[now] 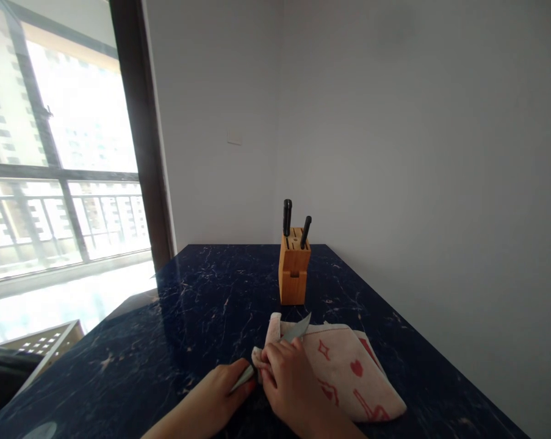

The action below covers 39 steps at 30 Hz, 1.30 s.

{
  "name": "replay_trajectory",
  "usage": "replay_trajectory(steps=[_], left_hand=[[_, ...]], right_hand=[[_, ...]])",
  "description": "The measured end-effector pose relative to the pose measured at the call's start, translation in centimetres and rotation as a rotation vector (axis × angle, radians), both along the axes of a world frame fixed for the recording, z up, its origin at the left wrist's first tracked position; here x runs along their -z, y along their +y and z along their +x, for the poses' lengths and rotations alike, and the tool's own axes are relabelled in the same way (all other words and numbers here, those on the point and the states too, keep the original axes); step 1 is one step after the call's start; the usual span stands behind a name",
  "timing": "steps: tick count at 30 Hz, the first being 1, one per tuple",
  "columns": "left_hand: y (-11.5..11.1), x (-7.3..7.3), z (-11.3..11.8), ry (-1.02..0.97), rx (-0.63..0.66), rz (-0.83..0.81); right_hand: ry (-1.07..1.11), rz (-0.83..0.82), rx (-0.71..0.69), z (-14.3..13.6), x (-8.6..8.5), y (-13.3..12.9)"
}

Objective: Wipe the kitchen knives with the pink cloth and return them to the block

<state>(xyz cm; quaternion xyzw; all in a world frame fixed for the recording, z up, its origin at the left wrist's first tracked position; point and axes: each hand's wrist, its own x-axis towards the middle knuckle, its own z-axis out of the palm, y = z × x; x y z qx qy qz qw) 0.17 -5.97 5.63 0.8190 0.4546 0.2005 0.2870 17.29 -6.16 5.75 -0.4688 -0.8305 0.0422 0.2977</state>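
Observation:
A knife blade (299, 329) points up and to the right, past the fingers of my right hand (288, 375). That hand is closed on a pink-white cloth (339, 360) with red drawings, a part of it bunched round the blade. My left hand (223, 390) is closed on the knife's handle end, lower left of my right hand. Rightward from my right hand, the rest of the cloth spreads over the dark blue marbled table (202, 323). Just beyond the cloth stands a wooden knife block (293, 274) with black-handled knives in its top.
Grey walls (394, 152) stand behind the table and along its right side. A large window (74, 122) is at the left. Beside the table's left edge is a chair-like piece with a perforated panel (41, 342). A pale round spot (41, 430) shows at the lower left.

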Motion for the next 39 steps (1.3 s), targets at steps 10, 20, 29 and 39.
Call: replay_trajectory(steps=[10, 20, 29, 39], left_hand=[[0.0, 0.2, -0.2, -0.061, 0.01, -0.009], [-0.8, -1.1, -0.1, -0.231, 0.029, -0.182], [0.1, 1.1, 0.4, -0.427, -0.083, -0.127], [-0.5, 1.2, 1.5, -0.621, -0.066, -0.284]], right_hand=[[-0.003, 0.092, 0.02, -0.6, 0.9, 0.0], [0.178, 0.201, 0.012, -0.8, 0.0, -0.4], [0.265, 0.238, -0.045, -0.3, -0.1, -0.4], [0.336, 0.281, -0.117, -0.4, -0.6, -0.8]])
